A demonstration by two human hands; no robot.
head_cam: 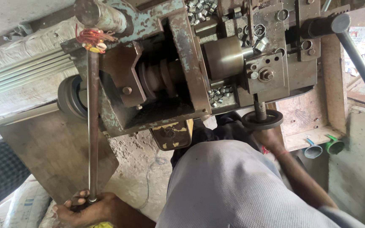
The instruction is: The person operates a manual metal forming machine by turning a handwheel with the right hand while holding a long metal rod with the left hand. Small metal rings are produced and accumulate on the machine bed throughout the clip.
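His left hand (83, 209) has its grip pressed tight around the bottom end of the long lever rod (92, 126), and the right hand (269, 136) cups the small handwheel (262, 119) from below. Finished metal rings (220, 95) already lie heaped up beyond the wheel, by the chuck (222, 57), so the run looks well underway, with a part apparently being worked.

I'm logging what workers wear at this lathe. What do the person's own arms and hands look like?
Both are bare: no gloves. The left hand has something yellow at its wrist. The right hand has a thin red thread around its wrist; a pale sleeve shows higher up that arm.

Left hand (85, 209) fisted, arm low; right hand (268, 136) extended, gripping
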